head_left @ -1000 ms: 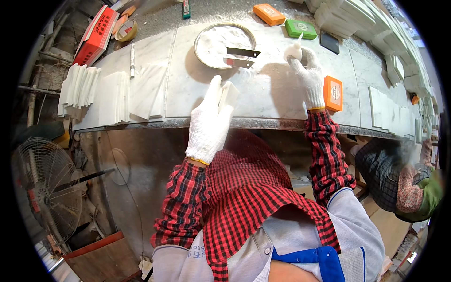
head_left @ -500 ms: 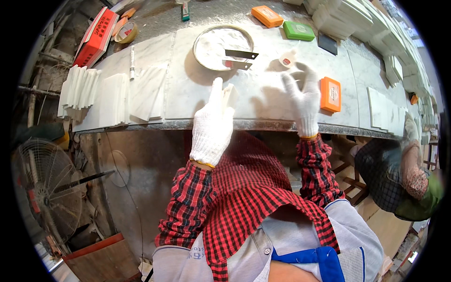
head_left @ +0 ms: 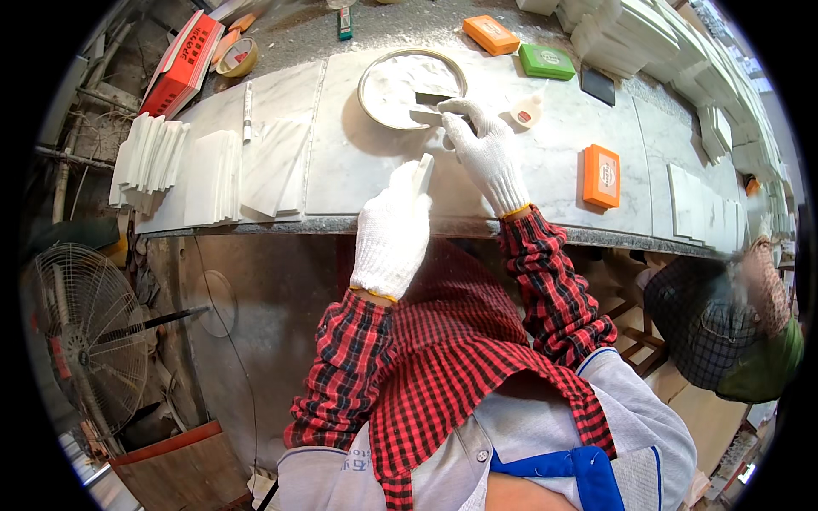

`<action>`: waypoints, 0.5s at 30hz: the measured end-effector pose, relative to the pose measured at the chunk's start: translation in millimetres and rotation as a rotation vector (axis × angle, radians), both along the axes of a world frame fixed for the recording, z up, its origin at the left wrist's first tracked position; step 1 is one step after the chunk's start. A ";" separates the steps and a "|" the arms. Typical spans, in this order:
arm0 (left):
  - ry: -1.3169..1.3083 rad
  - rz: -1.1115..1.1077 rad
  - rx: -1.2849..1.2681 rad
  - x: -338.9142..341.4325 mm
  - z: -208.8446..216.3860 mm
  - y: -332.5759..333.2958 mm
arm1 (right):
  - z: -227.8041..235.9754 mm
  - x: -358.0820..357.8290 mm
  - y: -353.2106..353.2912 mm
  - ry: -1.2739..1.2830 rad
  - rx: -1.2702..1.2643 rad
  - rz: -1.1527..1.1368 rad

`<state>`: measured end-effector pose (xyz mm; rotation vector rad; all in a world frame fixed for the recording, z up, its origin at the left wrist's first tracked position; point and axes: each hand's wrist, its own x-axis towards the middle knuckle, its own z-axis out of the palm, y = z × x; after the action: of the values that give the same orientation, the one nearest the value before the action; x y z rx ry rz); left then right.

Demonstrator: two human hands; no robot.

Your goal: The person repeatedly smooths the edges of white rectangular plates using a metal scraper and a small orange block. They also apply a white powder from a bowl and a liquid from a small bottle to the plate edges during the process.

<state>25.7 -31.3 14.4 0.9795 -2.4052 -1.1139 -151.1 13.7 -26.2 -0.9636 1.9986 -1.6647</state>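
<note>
My left hand [head_left: 390, 234], in a white knit glove, is closed on a thin white marble tile [head_left: 423, 173] held on edge at the front of the bench. A round metal pan [head_left: 363, 104] filled with white paste or powder [head_left: 413, 72] stands beyond it. Two flat metal blades lie across the pan's right side, a dark one [head_left: 430, 98] and a paler one [head_left: 424, 117]. My gloved right hand [head_left: 486, 153] has its thumb and fingers closed around the blades' right ends; whether it grips one or both is hidden. A small whitish container [head_left: 527, 111] with a red label sits beside it.
White tile stacks [head_left: 213, 179] stand left, near a marker [head_left: 248, 112]; more stone slabs [head_left: 626, 38] rise far right. Orange boxes [head_left: 601, 176], a green box [head_left: 547, 61] and a dark flat block [head_left: 598, 86] lie around. A fan [head_left: 85, 341] stands lower left; another person [head_left: 711, 319] is right.
My right hand has moved left from beside the small container to the blade ends at the pan, and its fingers have closed there. My left hand still holds the tile.
</note>
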 end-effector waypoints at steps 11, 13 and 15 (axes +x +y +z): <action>-0.146 0.010 -0.115 4.0 -2.6 -6.9 | 9.4 -3.9 16.7 -0.325 -0.042 -0.036; -0.088 -0.026 -0.193 5.6 -4.5 -7.6 | 14.7 -2.1 22.5 -0.373 -0.058 -0.026; -0.127 -0.023 -0.175 5.5 6.8 -14.0 | 24.5 -2.6 27.8 -0.383 -0.064 -0.030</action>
<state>31.1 -45.3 21.2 0.9940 -2.5694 -0.8534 -153.8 41.4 -1.7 -0.5808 1.7208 -1.7811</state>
